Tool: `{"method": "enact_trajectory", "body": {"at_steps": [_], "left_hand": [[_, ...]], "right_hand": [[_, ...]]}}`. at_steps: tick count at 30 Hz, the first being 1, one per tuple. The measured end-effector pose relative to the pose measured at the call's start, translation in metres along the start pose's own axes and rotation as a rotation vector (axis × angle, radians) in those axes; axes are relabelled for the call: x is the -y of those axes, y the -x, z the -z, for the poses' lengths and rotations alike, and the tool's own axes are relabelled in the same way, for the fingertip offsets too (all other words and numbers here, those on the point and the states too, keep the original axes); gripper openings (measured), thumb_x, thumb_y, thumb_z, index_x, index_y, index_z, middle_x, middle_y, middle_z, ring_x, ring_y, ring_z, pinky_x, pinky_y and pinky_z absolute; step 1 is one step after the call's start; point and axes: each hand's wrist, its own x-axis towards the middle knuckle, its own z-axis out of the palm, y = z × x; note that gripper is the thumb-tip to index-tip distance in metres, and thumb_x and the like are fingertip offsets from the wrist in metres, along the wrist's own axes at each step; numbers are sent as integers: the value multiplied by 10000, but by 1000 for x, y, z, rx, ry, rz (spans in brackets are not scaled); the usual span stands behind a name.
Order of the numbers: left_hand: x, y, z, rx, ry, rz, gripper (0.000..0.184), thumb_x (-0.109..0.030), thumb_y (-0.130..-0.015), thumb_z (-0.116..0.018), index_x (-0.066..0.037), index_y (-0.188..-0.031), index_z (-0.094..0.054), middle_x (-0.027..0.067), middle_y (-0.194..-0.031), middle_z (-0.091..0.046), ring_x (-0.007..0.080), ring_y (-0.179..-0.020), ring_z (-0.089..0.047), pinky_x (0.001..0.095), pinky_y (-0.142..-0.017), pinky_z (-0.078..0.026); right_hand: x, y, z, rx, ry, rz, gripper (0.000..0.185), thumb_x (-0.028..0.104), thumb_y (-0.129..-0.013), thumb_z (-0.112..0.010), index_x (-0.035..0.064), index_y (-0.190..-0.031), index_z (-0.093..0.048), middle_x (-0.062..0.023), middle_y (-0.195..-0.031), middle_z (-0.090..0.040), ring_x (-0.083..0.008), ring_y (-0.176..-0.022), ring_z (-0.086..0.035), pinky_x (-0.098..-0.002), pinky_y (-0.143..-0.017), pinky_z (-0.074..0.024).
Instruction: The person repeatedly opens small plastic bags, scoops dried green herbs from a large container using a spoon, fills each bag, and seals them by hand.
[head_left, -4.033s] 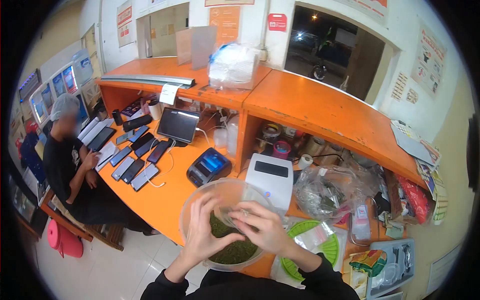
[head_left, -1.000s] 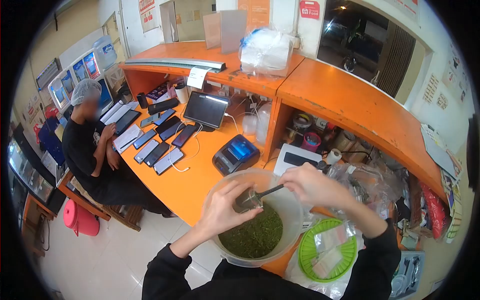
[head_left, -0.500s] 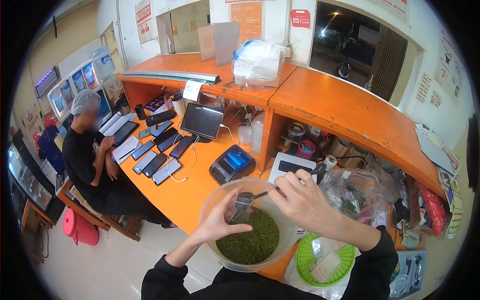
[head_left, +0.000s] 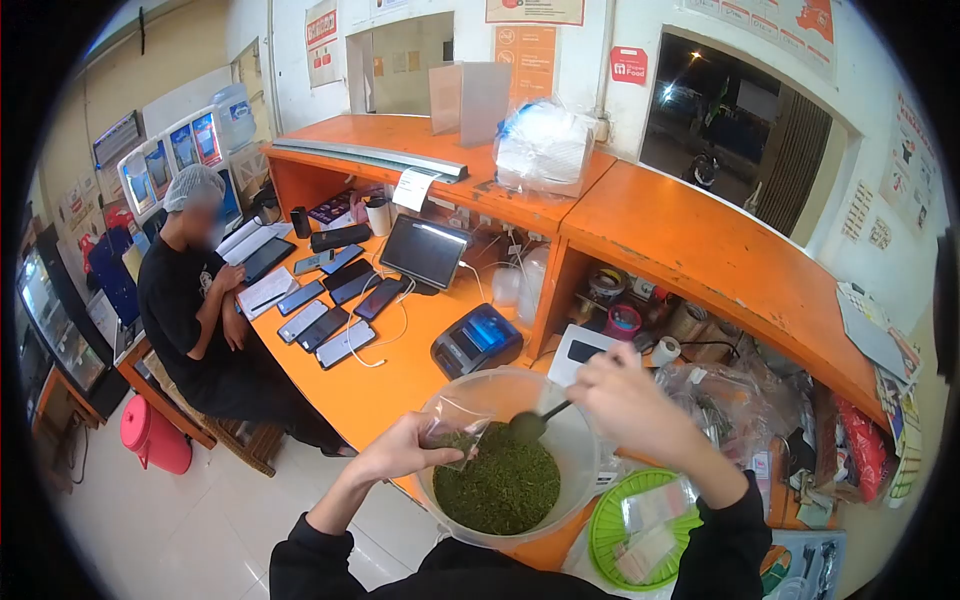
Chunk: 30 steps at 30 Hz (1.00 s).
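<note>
A translucent plastic tub (head_left: 578, 462) in front of me holds a layer of finely chopped green herbs (head_left: 505, 488). My left hand (head_left: 408, 450) pinches a small clear plastic bag (head_left: 462, 420) over the tub's left side, and a little green shows at the bag's bottom. In my right hand (head_left: 632, 402) is the handle of a black spoon (head_left: 528, 427), its bowl just above or touching the herbs; I cannot tell which. Right of the tub, a green plastic lid or tray (head_left: 603, 540) carries several flat clear packets (head_left: 655, 505).
Several phones (head_left: 345, 342), a tablet on a stand (head_left: 425, 250) and a receipt printer (head_left: 477, 340) occupy the orange counter. A white scale-like device (head_left: 575, 352) stands behind the tub. Plastic bags (head_left: 715, 400) crowd the right. A person in a hairnet (head_left: 190, 290) sits at left.
The spoon has come out of the bag's mouth and moved right, over the herbs. My right hand has drawn away from my left. The view has shifted slightly.
</note>
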Motion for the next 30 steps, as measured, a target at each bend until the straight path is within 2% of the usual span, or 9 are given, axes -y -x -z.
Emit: {"method": "enact_trajectory", "body": {"at_steps": [2, 5, 8, 11, 14, 17, 24, 27, 30], "left_hand": [[-7, -3, -7, -15, 107, -13, 290, -57, -842, -622, -1, -1125, -591, 92, -981, -670, 109, -874, -629, 250, -826, -486], [-4, -11, -18, -81, 240, 54, 240, -111, -857, -627, 10, -1065, -626, 78, -946, -679, 106, -850, -632, 249, -815, -489], [-1, -13, -24, -106, 184, -6, 217, -132, -868, -618, 25, -1015, -646, 82, -900, -686, 104, -829, -633, 249, -798, -497], [3, -15, -27, -123, 64, -60, 206, -117, -867, -617, 37, -1000, -649, 102, -888, -686, 107, -830, -634, 250, -772, -508], [0, -14, -33, -266, 168, -155, 188, -91, -860, -620, 39, -993, -648, 114, -868, -686, 108, -818, -638, 242, -744, -517], [-2, -14, -29, -311, 266, -194, 170, -66, -853, -622, 43, -980, -648, 114, -871, -685, 109, -808, -641, 232, -734, -519], [-10, -14, -47, -389, 170, -241, 94, -50, -838, -635, 26, -868, -681, 80, -781, -692, 87, -717, -639, 209, -663, -504], [-12, -10, -49, -404, -38, -256, 92, -39, -827, -636, 37, -852, -683, 80, -762, -694, 95, -701, -649, 220, -664, -511], [-30, -4, -55, -428, -342, -362, 104, -26, -831, -616, 47, -864, -681, 86, -762, -697, 112, -695, -663, 229, -672, -516]], "right_hand": [[14, -13, -41, 57, -216, 74, 225, 128, -727, -638, 51, -938, -644, -73, -894, -599, -216, -1003, -525, -389, -909, -333], [32, -36, -52, -296, -788, -20, 188, 103, -787, -620, -10, -937, -633, -84, -883, -639, -241, -869, -604, -363, -783, -444], [32, -40, -54, -287, -1151, -197, 158, 106, -824, -620, -22, -913, -643, -108, -831, -654, -244, -756, -631, -317, -664, -485], [39, -36, -59, -344, -1140, -232, 112, 79, -800, -644, -12, -864, -661, -110, -768, -655, -209, -703, -635, -292, -654, -482], [46, -29, -57, -408, -1030, -218, 110, 86, -794, -654, -12, -842, -664, -106, -778, -655, -203, -711, -632, -298, -658, -481], [52, -23, -53, -409, -976, -217, 97, 67, -793, -648, -5, -855, -661, -98, -785, -652, -208, -712, -630, -296, -651, -480], [61, -22, -43, -398, -1066, -199, 78, 26, -788, -632, -2, -860, -637, -96, -772, -619, -224, -724, -593, -309, -653, -463], [63, -19, -46, -411, -1056, -141, 69, 13, -781, -626, -2, -849, -630, -102, -764, -611, -238, -720, -578, -326, -653, -451], [67, -14, -48, -451, -1062, -111, 81, -7, -772, -613, 2, -852, -625, -107, -763, -608, -255, -718, -572, -341, -657, -445]]}}
